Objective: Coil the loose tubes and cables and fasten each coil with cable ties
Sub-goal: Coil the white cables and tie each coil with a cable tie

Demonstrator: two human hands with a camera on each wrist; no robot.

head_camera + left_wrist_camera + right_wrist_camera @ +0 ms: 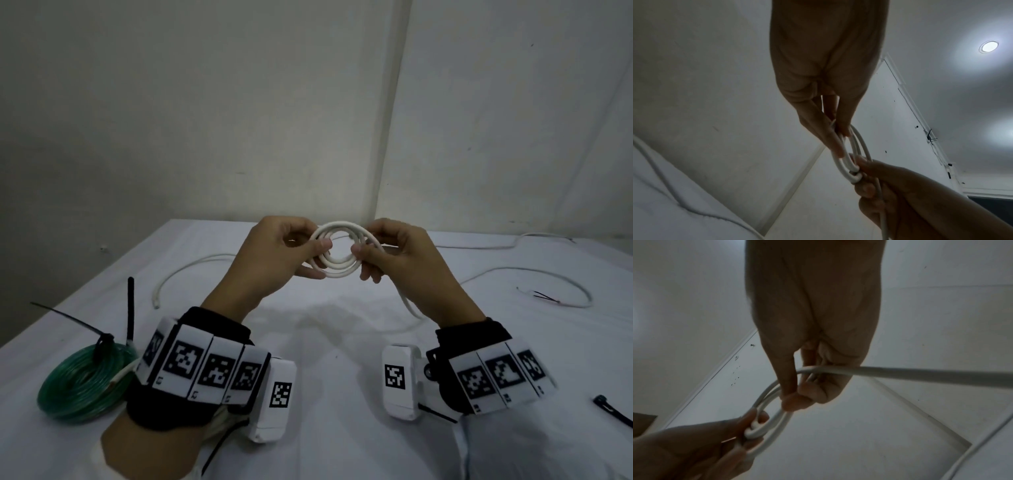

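A small coil of white cable [337, 226] hangs in the air above the table, between my two hands. My left hand [320, 258] pinches the coil's left side between thumb and fingers. My right hand [363, 263] pinches the right side, and the cable's free tail [407, 305] drops from under it to the table. In the left wrist view my left hand [836, 141] grips the coil [841, 167] edge-on. The right wrist view shows my right hand [797, 395] on the coil [756, 432], with the tail [920, 374] running off to the right.
A green tube coil [78, 383] bound with black cable ties lies at the front left. A loose white cable [191, 270] curves behind it. A thin white cable [548, 284] loops at the right, and a loose black cable tie [613, 409] lies near the right edge.
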